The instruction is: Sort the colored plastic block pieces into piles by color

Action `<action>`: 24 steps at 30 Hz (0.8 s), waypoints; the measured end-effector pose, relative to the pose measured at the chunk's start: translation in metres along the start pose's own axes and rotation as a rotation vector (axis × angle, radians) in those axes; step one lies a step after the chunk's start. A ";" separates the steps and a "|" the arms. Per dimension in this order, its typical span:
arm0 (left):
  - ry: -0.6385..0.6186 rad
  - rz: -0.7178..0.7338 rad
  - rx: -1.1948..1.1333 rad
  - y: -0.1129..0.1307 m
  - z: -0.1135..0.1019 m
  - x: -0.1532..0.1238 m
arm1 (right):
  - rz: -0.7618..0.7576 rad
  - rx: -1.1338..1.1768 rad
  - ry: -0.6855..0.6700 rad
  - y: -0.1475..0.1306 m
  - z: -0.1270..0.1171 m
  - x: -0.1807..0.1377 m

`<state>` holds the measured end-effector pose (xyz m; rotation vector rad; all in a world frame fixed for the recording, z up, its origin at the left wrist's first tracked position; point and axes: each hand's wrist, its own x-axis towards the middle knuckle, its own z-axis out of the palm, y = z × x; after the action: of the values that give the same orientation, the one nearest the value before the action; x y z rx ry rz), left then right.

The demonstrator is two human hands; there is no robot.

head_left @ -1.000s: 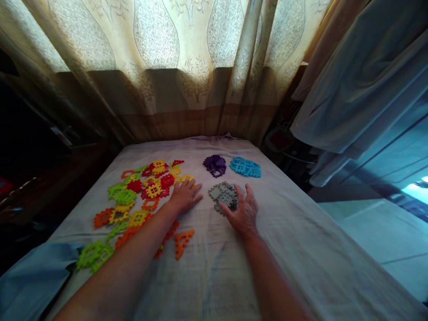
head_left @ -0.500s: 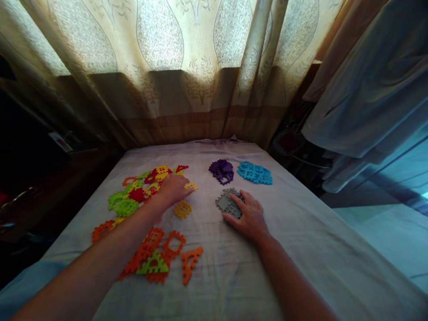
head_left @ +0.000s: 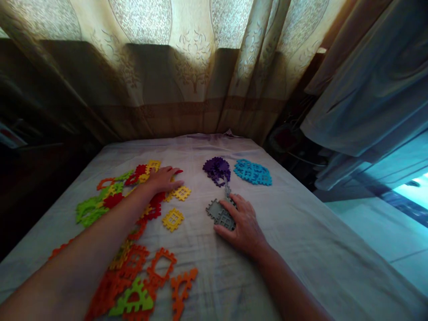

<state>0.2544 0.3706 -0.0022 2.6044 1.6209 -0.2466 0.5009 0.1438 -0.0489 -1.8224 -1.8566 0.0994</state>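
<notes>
My left hand (head_left: 165,179) reaches over the far part of a mixed pile, fingers stretched out. Under and beside it lie yellow toothed interlocking pieces; a square yellow piece (head_left: 182,193) sits just right of its fingers. Another yellow square piece (head_left: 173,220) lies nearer to me. My right hand (head_left: 243,225) rests with fingers apart on a small heap of grey interlocking pieces (head_left: 215,209), partly covering it. A narrow grey piece (head_left: 227,187) sticks out from the heap toward the purple pieces (head_left: 216,168).
Blue pieces (head_left: 253,172) form a heap at the back right. Green pieces (head_left: 89,211) and red pieces (head_left: 113,200) lie at the left, orange pieces (head_left: 162,265) in front. A pale cloth (head_left: 287,258) covers the surface; a curtain (head_left: 194,80) hangs behind.
My left hand has shifted left with its fingers stretched out, and the yellow square piece now lies flat beside them. My right hand stays on the grey heap. The view has shifted.
</notes>
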 end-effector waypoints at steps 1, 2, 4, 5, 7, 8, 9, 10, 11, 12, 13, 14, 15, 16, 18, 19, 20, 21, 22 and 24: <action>0.001 0.032 0.007 0.000 0.001 -0.010 | -0.008 0.008 -0.009 -0.002 0.001 0.002; 0.004 0.060 0.010 0.001 0.003 -0.020 | -0.016 0.015 -0.017 -0.004 0.002 0.005; 0.018 0.105 0.009 0.000 0.006 -0.042 | -0.034 0.024 -0.028 -0.009 0.004 0.010; 0.024 0.123 0.006 -0.001 0.006 -0.052 | -0.042 0.026 -0.035 -0.011 0.005 0.012; 0.024 0.149 0.000 -0.002 0.007 -0.069 | -0.054 0.025 -0.048 -0.015 0.007 0.015; 0.014 0.152 -0.002 -0.003 0.006 -0.075 | -0.059 0.023 -0.055 -0.016 0.008 0.016; 0.006 0.151 -0.003 -0.003 0.004 -0.080 | -0.064 0.020 -0.061 -0.017 0.009 0.016; 0.007 0.150 0.002 -0.002 0.001 -0.084 | -0.067 0.017 -0.064 -0.019 0.009 0.016; 0.021 0.150 0.011 0.001 -0.002 -0.086 | -0.066 0.011 -0.061 -0.019 0.009 0.016; 0.044 0.152 0.024 0.004 -0.006 -0.086 | -0.060 0.002 -0.048 -0.020 0.009 0.017; 0.068 0.159 0.034 0.009 -0.009 -0.085 | -0.045 -0.009 -0.026 -0.020 0.008 0.018; 0.082 0.173 0.035 0.015 -0.011 -0.082 | -0.018 -0.019 -0.001 -0.021 0.007 0.020; 0.077 0.187 0.026 0.022 -0.012 -0.080 | 0.021 -0.027 0.018 -0.021 0.005 0.022; 0.049 0.197 0.007 0.029 -0.012 -0.077 | 0.065 -0.032 0.022 -0.021 0.004 0.025; -0.040 0.208 -0.034 0.039 -0.008 -0.073 | 0.132 -0.037 -0.035 -0.021 0.001 0.032; -0.075 0.214 -0.046 0.041 -0.005 -0.073 | 0.143 -0.041 -0.081 -0.022 0.000 0.034; -0.100 0.219 -0.048 0.041 -0.002 -0.074 | 0.134 -0.045 -0.123 -0.022 -0.002 0.035; -0.111 0.226 -0.046 0.040 0.001 -0.076 | 0.112 -0.049 -0.154 -0.022 -0.002 0.035; -0.110 0.237 -0.041 0.037 0.004 -0.080 | 0.088 -0.052 -0.171 -0.023 -0.003 0.034; -0.094 0.254 -0.036 0.028 0.008 -0.090 | 0.046 -0.051 -0.173 -0.023 -0.004 0.029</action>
<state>0.2400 0.2774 0.0039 2.6902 1.2376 -0.3158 0.4832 0.1678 -0.0274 -1.9460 -1.9504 0.2346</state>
